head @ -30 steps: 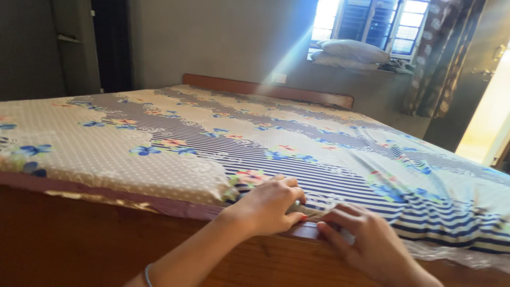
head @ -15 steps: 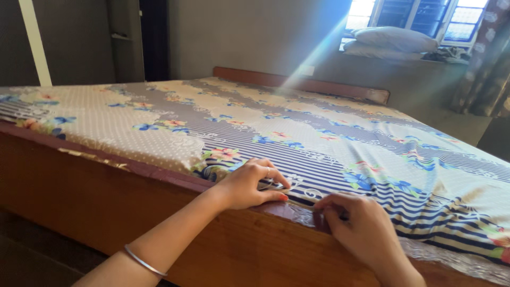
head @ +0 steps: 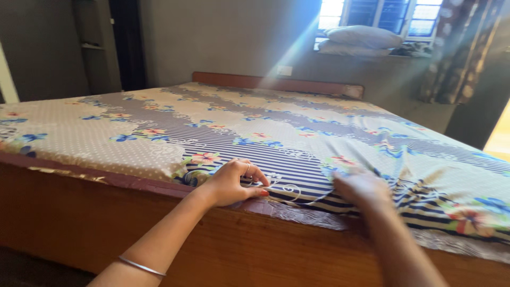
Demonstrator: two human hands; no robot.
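Two hands are working the bedsheet (head: 297, 138) at the bed's near edge: left hand (head: 232, 183) fingers pinching the hem, right hand (head: 364, 188) blurred, grip unclear; next, smoothing seems due.

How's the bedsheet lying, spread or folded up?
Spread. The bedsheet covers the whole bed, rumpled only near the right hand; the left hand pinches its edge at the wooden frame.

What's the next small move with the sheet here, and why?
Probably pull the sheet edge toward the near bed frame. The left hand pinches it at the edge; the right hand, blurred, presses on rumpled folds. Its hem lies uneven along the frame, so it likely needs tightening first.
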